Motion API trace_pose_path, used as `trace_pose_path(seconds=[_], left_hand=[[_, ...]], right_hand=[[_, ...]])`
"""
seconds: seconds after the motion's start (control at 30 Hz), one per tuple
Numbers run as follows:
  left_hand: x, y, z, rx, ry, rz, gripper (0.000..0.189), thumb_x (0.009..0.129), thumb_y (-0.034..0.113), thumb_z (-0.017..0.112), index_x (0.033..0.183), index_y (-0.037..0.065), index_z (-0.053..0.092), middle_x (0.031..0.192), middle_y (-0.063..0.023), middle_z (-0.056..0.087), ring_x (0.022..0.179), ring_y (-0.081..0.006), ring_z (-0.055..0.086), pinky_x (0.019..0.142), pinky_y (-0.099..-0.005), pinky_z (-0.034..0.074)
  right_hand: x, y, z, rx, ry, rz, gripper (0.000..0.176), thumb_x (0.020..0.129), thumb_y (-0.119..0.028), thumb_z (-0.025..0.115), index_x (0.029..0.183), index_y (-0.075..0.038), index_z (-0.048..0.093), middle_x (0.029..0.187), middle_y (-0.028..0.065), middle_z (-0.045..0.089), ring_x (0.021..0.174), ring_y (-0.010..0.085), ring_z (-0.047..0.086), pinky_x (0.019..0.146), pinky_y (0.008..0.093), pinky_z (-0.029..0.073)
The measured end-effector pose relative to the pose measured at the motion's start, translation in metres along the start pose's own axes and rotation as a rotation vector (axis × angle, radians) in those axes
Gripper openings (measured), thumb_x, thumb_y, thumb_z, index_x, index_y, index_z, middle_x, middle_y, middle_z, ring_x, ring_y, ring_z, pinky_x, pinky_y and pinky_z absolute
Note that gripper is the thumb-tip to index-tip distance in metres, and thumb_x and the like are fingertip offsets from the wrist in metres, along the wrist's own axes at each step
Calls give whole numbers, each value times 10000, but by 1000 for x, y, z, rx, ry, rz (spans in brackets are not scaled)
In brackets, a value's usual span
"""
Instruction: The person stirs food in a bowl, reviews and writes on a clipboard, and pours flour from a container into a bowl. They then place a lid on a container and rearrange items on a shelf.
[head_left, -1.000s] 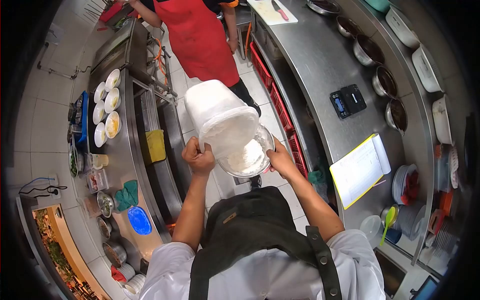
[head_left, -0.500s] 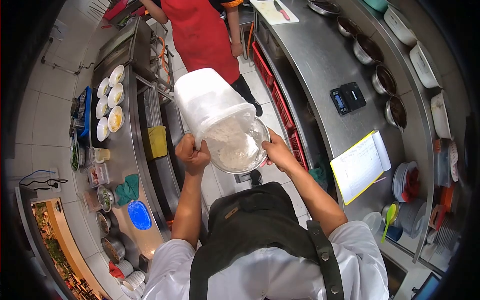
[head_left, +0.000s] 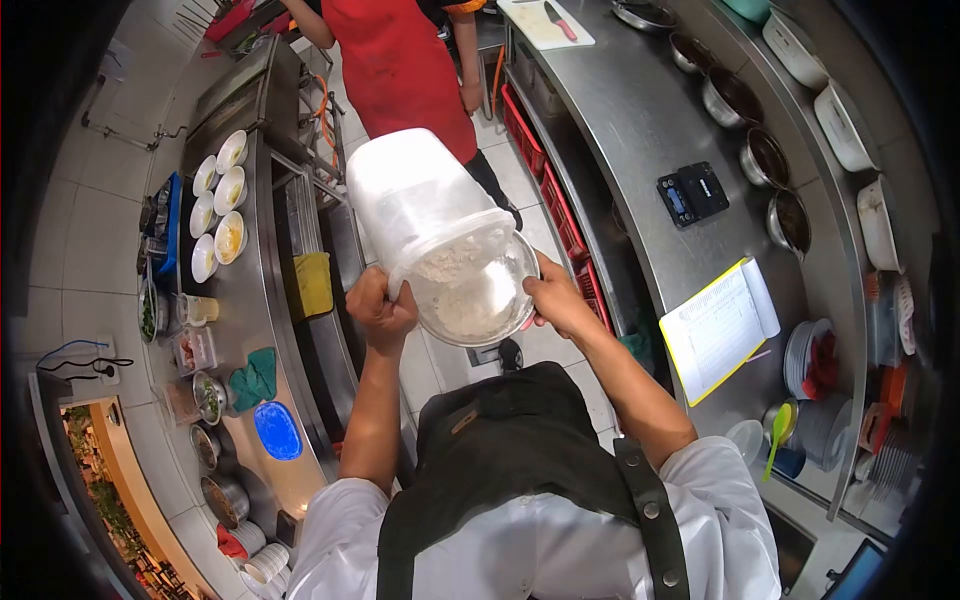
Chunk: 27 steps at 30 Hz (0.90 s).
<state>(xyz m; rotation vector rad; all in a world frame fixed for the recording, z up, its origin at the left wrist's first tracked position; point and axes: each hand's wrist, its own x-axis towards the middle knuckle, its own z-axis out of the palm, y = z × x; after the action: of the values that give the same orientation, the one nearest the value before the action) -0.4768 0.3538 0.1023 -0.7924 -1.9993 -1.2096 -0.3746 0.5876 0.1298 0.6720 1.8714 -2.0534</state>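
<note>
A large white plastic bucket (head_left: 415, 180) lies tipped in the air before me, its mouth turned towards me. My left hand (head_left: 381, 305) is closed at the left side of its rim. Just below the mouth is a round metal bowl (head_left: 470, 341), overlapped by the bucket's lip. My right hand (head_left: 556, 298) grips the bowl's right rim, thumb on the inside. White, flour-like powder (head_left: 465, 300) shows inside the bucket mouth and bowl, with a bright patch towards the right.
A person in a red apron (head_left: 400, 70) stands ahead. On the right steel counter (head_left: 620, 130) are a black scale (head_left: 693, 194), a clipboard (head_left: 718, 330), metal bowls (head_left: 733, 98) and a knife on a cutting board (head_left: 545, 22). White bowls (head_left: 230, 188) and a blue lid (head_left: 277, 430) sit left.
Powder inside the mouth has shifted and looks thinner, with a larger bright patch. The bucket has tilted slightly; both hands keep their grip in nearly the same place.
</note>
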Motion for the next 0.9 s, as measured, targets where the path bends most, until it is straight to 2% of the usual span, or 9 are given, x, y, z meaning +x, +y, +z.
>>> trace_pose_path(seconds=[0.1, 0.13, 0.23, 0.43, 0.5, 0.53, 0.63, 0.8, 0.9], left_hand=[[-4, 0, -4, 23, -24, 11, 284, 674, -70, 625, 665, 52, 369, 571, -99, 352, 443, -258, 384, 431, -319, 315], [-4, -1, -3, 37, -23, 15, 284, 675, -68, 627, 664, 55, 371, 569, -99, 351, 442, -257, 384, 430, -322, 315], [-2, -2, -6, 19, -30, 62, 286, 682, -67, 631, 662, 59, 375, 563, -92, 350, 442, -252, 383, 426, -323, 313], [9, 0, -10, -15, -28, 188, 282, 686, -79, 629, 659, 57, 383, 555, -75, 359, 441, -237, 391, 416, -314, 313], [12, 1, -15, 30, -22, 170, 283, 680, -84, 628, 658, 59, 384, 554, -72, 356, 442, -233, 396, 414, -313, 315], [16, 1, -14, 47, -15, 166, 284, 676, -87, 627, 658, 60, 385, 554, -71, 355, 443, -232, 399, 414, -313, 316], [17, 9, -17, -12, -1, 217, 278, 670, -98, 614, 658, 58, 384, 554, -73, 354, 444, -231, 402, 416, -315, 321], [8, -4, -18, 5, -2, 185, 263, 658, -109, 592, 668, 51, 384, 556, -80, 358, 452, -236, 405, 425, -309, 338], [12, 3, -15, -10, 38, 147, 261, 656, -101, 593, 669, 52, 382, 555, -81, 353, 461, -232, 411, 428, -307, 339]], right_hand=[[25, 41, -4, 3, 31, -60, 594, 833, -6, 416, 1426, -41, 402, 846, 154, 653, 447, 161, 590, 355, 250, 415], [25, 40, -1, -8, 78, -93, 583, 834, -5, 419, 1417, -35, 411, 836, 149, 651, 454, 163, 591, 362, 254, 419], [20, 33, -3, 61, 17, -17, 564, 839, -6, 425, 1402, -43, 437, 829, 138, 647, 479, 154, 587, 376, 261, 426], [11, 15, 6, -28, 21, -36, 542, 835, 1, 429, 1374, -38, 468, 811, 126, 638, 468, 135, 555, 365, 261, 386], [4, 1, 6, -35, -2, 44, 557, 829, 3, 433, 1381, -56, 473, 811, 116, 635, 473, 128, 532, 374, 268, 386], [19, 27, 6, -18, 24, -40, 563, 826, 6, 430, 1384, -55, 470, 792, 113, 632, 471, 126, 531, 370, 266, 382], [17, 24, 8, -63, 34, -87, 543, 827, 3, 424, 1365, -41, 479, 786, 113, 634, 477, 121, 547, 360, 259, 383], [2, -5, 12, -52, 8, 19, 547, 832, -4, 437, 1376, -50, 477, 805, 121, 641, 466, 132, 560, 354, 257, 388], [12, 9, 13, -37, 36, -67, 542, 834, -6, 432, 1374, -41, 467, 810, 127, 643, 451, 138, 563, 347, 256, 386]])
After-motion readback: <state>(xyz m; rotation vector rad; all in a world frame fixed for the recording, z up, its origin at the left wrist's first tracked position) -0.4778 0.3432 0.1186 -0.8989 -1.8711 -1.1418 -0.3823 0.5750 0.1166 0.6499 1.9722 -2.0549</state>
